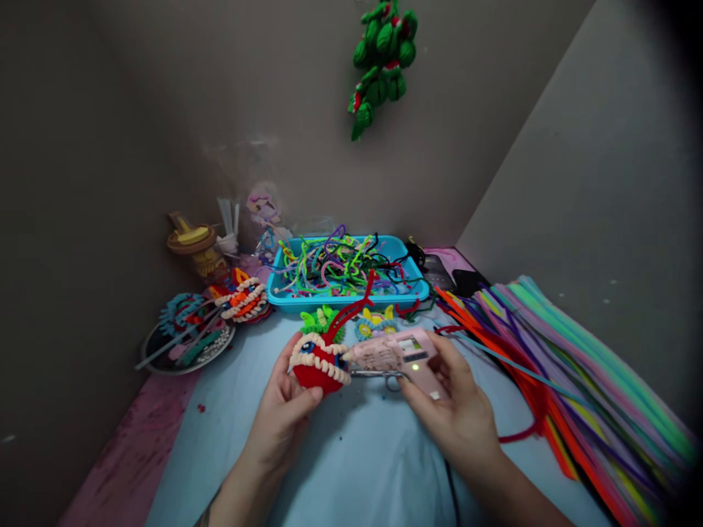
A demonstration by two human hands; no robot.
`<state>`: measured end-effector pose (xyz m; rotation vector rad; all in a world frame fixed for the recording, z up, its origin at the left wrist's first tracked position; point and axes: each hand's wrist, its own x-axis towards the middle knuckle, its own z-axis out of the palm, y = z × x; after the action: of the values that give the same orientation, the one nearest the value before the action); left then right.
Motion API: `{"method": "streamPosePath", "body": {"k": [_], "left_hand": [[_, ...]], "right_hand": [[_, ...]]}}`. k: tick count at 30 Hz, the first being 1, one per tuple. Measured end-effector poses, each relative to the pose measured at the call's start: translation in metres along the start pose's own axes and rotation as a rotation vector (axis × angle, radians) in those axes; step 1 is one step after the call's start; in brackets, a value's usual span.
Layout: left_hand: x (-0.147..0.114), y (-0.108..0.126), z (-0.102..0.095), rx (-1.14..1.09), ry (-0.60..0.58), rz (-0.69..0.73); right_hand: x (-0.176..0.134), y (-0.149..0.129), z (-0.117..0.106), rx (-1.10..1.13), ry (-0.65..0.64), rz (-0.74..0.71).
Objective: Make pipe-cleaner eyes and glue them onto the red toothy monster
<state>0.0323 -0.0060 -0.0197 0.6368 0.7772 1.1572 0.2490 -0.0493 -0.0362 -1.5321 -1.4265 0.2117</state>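
Note:
My left hand (pixel 288 399) is closed around a red pipe-cleaner figure (pixel 318 375) with cream twisted bands and blue eyes. Red stems stick up from the figure's top. In my right hand (pixel 458 399) is a pink hot glue gun (pixel 409 355), its small light glowing. The gun's nozzle points left and meets the figure's right side, by an eye; whether it touches, I cannot tell. Just behind the figure sits a green fuzzy piece (pixel 321 320). A blue and yellow fuzzy piece (pixel 376 322) lies behind the gun. Below the nozzle, a metal tool with a ring handle (pixel 392 382) is partly hidden.
A blue tray (pixel 346 301) of tangled pipe cleaners stands at the back. Long pipe cleaners (pixel 576 380) spread along the right. At left are a metal bowl (pixel 165 366), an orange and cream figure (pixel 242 298) and a lidded cup (pixel 195 245). Green ornaments (pixel 384 55) hang above.

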Motion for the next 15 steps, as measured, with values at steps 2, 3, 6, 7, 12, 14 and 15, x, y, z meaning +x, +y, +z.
{"method": "streamPosePath", "body": {"k": [2, 3, 6, 7, 12, 14, 15], "left_hand": [[-0.0002, -0.0004, -0.0006, -0.003, 0.001, 0.0], [-0.0002, -0.0005, -0.0007, -0.005, 0.0, -0.001], [-0.0008, -0.0001, 0.0001, -0.01, 0.001, -0.005], [-0.001, 0.0001, 0.0007, -0.011, 0.002, -0.007], [-0.0021, 0.0013, 0.0031, -0.02, 0.001, -0.01], [-0.0018, 0.0016, 0.0033, -0.02, -0.003, -0.005], [-0.0015, 0.0017, 0.0033, -0.019, -0.004, -0.004]], "right_hand": [[0.0001, 0.0015, 0.0009, -0.002, 0.01, 0.0], [0.0003, 0.0022, 0.0013, -0.002, 0.011, 0.002], [0.0008, 0.003, 0.0019, -0.011, 0.01, 0.006], [0.0009, 0.0028, 0.0018, -0.02, 0.011, 0.006], [0.0013, -0.001, 0.0001, -0.047, 0.032, -0.016], [0.0019, -0.0023, -0.0003, -0.048, 0.032, -0.026], [0.0022, -0.0025, -0.0003, -0.05, 0.027, -0.028]]}}
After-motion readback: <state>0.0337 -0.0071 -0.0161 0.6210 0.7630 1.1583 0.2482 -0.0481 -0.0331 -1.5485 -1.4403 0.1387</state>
